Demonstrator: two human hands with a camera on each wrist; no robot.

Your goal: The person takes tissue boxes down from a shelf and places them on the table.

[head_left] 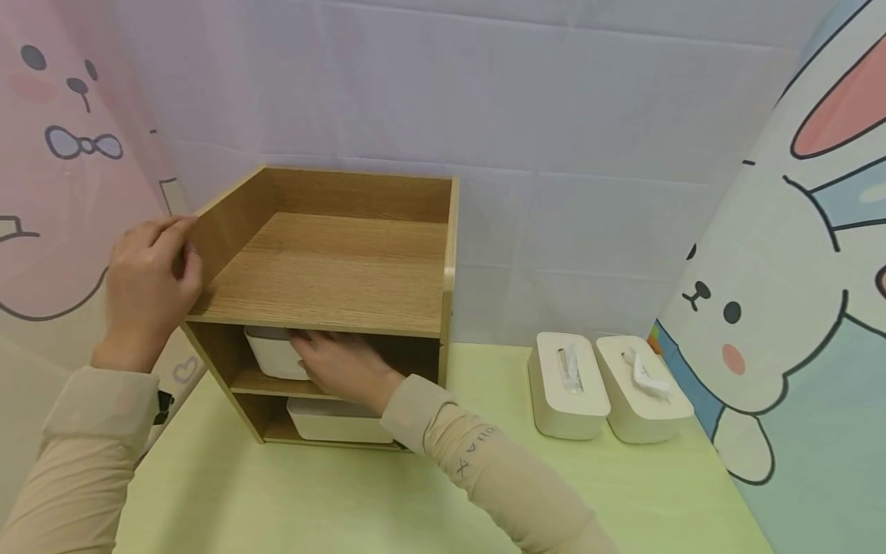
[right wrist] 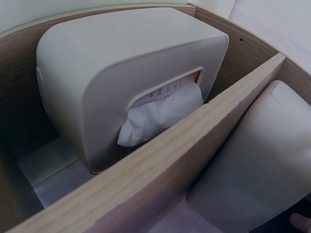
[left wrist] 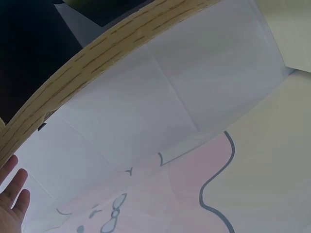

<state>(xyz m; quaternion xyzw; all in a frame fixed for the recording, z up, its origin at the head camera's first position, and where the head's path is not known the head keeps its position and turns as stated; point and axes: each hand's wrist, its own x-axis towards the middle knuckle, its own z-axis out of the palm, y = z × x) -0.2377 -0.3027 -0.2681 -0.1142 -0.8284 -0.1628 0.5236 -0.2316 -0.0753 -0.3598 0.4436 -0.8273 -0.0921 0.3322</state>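
Observation:
My left hand (head_left: 148, 269) holds the upper edge of the left side panel of a wooden desktop shelf (head_left: 332, 269), thumb and fingers on either side. In the left wrist view its fingers (left wrist: 17, 191) show at the panel's edge. My right hand (head_left: 346, 369) reaches into the middle compartment at a white tissue box (head_left: 273, 354); its fingertips are hidden under the top board. In the right wrist view one fingertip (right wrist: 300, 222) shows close to that box. Another tissue box (head_left: 339, 422) lies in the bottom compartment, a tissue (right wrist: 158, 114) poking from its slot.
Two more white tissue boxes stand on the green table (head_left: 498, 492) right of the shelf: one nearer it (head_left: 550, 385), the other farther right (head_left: 623, 408). A pale cloth (head_left: 554, 154) hangs behind, with printed cartoon animals at both sides.

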